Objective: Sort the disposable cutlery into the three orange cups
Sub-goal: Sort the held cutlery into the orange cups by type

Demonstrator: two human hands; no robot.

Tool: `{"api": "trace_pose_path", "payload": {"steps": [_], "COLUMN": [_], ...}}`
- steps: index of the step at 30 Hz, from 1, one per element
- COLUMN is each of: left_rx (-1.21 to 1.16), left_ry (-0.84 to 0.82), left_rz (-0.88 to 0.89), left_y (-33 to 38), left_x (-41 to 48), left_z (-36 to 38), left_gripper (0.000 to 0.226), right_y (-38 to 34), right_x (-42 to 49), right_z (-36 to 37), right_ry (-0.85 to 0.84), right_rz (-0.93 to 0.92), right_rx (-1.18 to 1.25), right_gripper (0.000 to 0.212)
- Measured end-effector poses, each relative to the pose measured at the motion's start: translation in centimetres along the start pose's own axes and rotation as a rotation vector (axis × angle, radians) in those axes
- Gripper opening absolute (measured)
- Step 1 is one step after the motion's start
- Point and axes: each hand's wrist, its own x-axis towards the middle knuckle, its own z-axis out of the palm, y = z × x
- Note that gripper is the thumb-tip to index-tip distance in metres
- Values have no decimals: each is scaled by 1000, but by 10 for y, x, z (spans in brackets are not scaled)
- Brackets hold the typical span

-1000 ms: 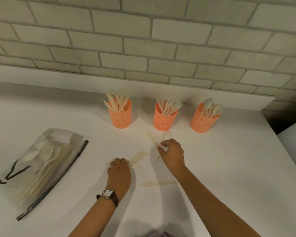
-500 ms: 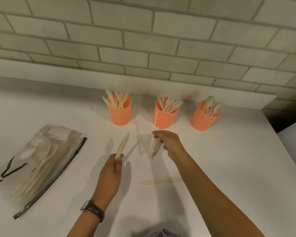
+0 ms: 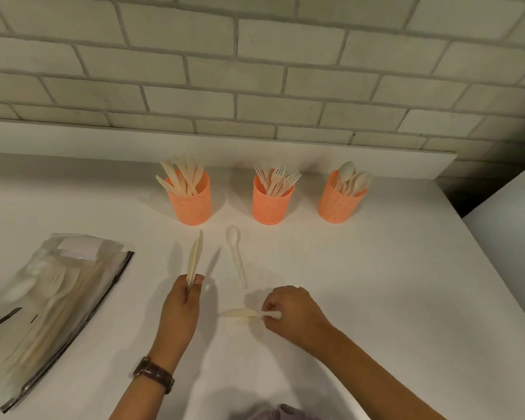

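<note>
Three orange cups stand in a row near the wall: the left cup [image 3: 191,204] holds knives, the middle cup [image 3: 272,206] holds forks, the right cup [image 3: 339,204] holds spoons. My left hand [image 3: 181,310] grips cream knives [image 3: 194,257] that point up toward the left cup. A cream spoon [image 3: 236,256] lies loose on the counter between my hands and the cups. My right hand [image 3: 291,312] pinches the handle of a cream knife [image 3: 240,313] that lies flat on the counter, blade pointing left.
A clear plastic bag [image 3: 52,304] with more cutlery lies on the white counter [image 3: 376,283] at the left. A brick wall with a low white ledge [image 3: 103,137] runs behind the cups. The counter ends at the right, with a gap beside another white surface [image 3: 509,213].
My right hand let go of the spoon, which now lies on the counter, and dropped down to grip the flat-lying knife. My left hand stays raised with its knives.
</note>
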Motion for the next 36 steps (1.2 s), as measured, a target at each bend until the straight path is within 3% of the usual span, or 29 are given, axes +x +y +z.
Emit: {"api": "trace_pose_path", "payload": {"steps": [4,9,13,16,22,25,29,33,35,36], "left_rx": [-8,-24,-15,22,144,226,262,164,19,-70], "left_ry": [20,15,3,-8,10,-11,-36,-59,-91,-112], "left_rz": [21,9,10,9,47,39,56,57,13,-25], "left_y": [1,2,4,9,26,28,25,33,40,43], "left_x": [-1,3,8,16,46,54,54,48,40,34], "left_z": [-2,-1,1,6,31,44,55,55,55,57], "left_gripper": [27,25,26,31,24,20,21,14,10,11], "right_y": [-4,6,25,33,17,12,11,17,25,29], "right_x": [-14,-12,11,23,29,33,47,53,54,53], "right_z": [24,31,21,14,31,38,33,22,15,10], "right_ry": [117,142,145,167,270,259,254,282,348,340], "right_rz": [165,146,137,143,357,392,425,494,534,568], "right_rx": [39,-80,-153,-74,91,27,-138,-293,-246,-100], "right_gripper": [22,40,37,31,30,45,26,27,29,25]}}
